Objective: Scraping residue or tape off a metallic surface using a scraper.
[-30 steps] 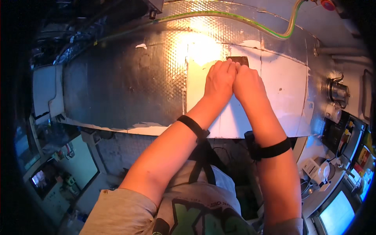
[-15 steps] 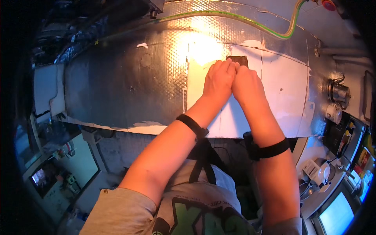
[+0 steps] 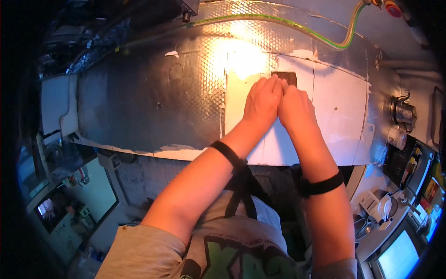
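Observation:
On the white part of the worktop (image 3: 339,93) lies a small dark rectangular plate (image 3: 291,78), its material too dim to tell. My left hand (image 3: 263,100) and my right hand (image 3: 296,104) are side by side, touching, with fingers closed at the plate's near edge. They cover its near left part, so the grip itself is mostly hidden. Both arms reach straight forward, each with a black strap on the forearm.
Dimpled silver foil (image 3: 204,88) covers the worktop's left and back, with a bright glare behind my hands. A hose (image 3: 278,19) runs along the back. To the right are a metal kettle (image 3: 405,114) and a lit screen (image 3: 397,255); a white panel (image 3: 55,102) stands left.
Both hands have come slightly nearer to me, and the dark plate has shifted with them. More of its face shows now. The view has moved a little too.

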Demonstrator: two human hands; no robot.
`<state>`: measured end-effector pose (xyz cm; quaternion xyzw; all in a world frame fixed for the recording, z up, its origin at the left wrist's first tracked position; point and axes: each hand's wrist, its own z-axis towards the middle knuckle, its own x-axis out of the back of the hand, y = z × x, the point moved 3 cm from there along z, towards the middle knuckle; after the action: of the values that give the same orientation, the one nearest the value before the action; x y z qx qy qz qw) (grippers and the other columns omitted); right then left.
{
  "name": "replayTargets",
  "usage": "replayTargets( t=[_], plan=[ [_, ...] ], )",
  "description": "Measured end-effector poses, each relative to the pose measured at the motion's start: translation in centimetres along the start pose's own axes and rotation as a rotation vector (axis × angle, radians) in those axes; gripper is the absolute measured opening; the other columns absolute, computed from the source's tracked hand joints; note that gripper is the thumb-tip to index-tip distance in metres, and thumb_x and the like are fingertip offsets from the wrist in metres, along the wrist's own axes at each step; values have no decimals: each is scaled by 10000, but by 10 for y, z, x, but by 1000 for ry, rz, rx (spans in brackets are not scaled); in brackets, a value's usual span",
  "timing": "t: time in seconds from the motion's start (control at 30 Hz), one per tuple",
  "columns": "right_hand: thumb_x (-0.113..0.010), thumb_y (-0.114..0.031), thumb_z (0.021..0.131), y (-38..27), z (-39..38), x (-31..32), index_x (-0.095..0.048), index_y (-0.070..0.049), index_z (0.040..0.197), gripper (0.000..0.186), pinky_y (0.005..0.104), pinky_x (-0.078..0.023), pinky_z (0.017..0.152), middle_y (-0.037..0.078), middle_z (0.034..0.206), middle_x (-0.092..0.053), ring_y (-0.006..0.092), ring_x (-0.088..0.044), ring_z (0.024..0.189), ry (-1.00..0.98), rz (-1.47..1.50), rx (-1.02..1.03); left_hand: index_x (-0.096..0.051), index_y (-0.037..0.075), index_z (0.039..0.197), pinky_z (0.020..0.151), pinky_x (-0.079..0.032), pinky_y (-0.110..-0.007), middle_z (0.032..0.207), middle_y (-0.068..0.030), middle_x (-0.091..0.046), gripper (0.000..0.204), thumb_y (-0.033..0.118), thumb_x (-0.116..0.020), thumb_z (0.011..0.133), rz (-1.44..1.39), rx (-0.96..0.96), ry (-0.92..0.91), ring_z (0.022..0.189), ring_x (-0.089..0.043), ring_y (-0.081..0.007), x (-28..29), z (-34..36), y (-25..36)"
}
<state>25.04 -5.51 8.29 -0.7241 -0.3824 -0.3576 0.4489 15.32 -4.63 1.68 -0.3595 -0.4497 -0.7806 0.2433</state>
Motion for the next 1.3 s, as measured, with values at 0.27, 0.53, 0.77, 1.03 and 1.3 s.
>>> replayTargets(
  t=[0.27,0.53,0.77,1.03,1.3],
  plan=[
    [-432,-307,1094,-4,8,5,-724,-1,1205,437,561,-556,941,337,1095,-717,516,-688,1061,-107,-3,-55,-725,-9,1196,960,-552,-431,1204,-195,-725,337,68,-666,874,-45,43,17,1055,-681,-334,-2,-5,3],
    [-476,-175,1043,-1,1,-1,-719,8,1008,307,540,-599,824,301,972,-745,480,-736,924,12,-9,21,-724,-9,1194,968,-550,-429,1217,-194,-721,337,65,-667,870,-38,11,11,1062,-677,-340,1,-5,2],
    [-440,-339,1097,-3,6,2,-718,-24,1220,437,549,-560,949,321,1102,-721,517,-684,1068,-64,13,-67,-712,-3,1208,967,-548,-428,1226,-194,-718,352,62,-673,864,-38,-7,18,1050,-673,-344,-1,-3,-1],
    [-434,-321,1103,1,0,-6,-735,-6,1161,439,568,-557,941,324,1094,-722,522,-687,1051,-58,40,-84,-720,2,1201,979,-544,-435,1228,-191,-718,343,63,-671,867,-59,3,-3,1073,-673,-337,1,-8,2],
    [-461,-183,1045,-11,1,3,-711,11,1009,319,564,-580,879,306,1014,-740,486,-723,973,19,31,-78,-717,-11,1191,993,-539,-432,1229,-182,-720,327,72,-663,879,-60,-8,10,1092,-675,-335,2,1,-6]
  ],
)
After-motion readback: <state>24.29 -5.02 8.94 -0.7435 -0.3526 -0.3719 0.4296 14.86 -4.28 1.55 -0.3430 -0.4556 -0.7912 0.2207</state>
